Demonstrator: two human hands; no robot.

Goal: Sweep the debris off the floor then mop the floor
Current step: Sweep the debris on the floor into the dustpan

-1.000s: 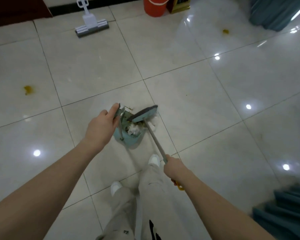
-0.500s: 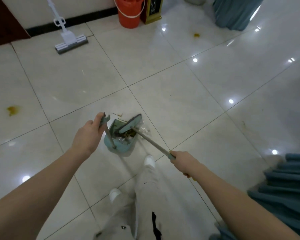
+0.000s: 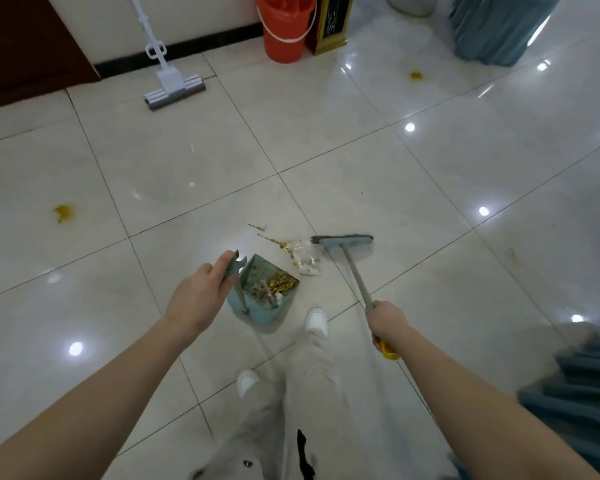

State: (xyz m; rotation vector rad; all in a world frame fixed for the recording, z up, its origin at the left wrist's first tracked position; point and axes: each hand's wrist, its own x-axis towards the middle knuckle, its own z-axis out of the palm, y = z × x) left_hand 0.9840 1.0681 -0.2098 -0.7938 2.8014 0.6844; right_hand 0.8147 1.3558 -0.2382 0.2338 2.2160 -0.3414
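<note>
Teal dustpan (image 3: 257, 301) sits on the floor (image 3: 361, 168) just ahead of your shoes (image 3: 316, 320), mouth pointing away and rightward, yellowish scraps (image 3: 276, 285) inside. Your left hand (image 3: 196, 299) grips its raised handle. Your right hand (image 3: 388, 323) grips the broom (image 3: 355, 271); its shaft runs away from you, leaning slightly left, head crosswise just right of loose debris (image 3: 305, 258). The mop (image 3: 174, 88) rests at the floor's far edge.

no legible text, markings on dark stand (image 3: 329, 22) too blurred

Teal dustpan (image 3: 257, 308) tilted, holding debris (image 3: 278, 284) — broom (image 3: 345, 241) beside clear wrapper (image 3: 306, 258).
</note>
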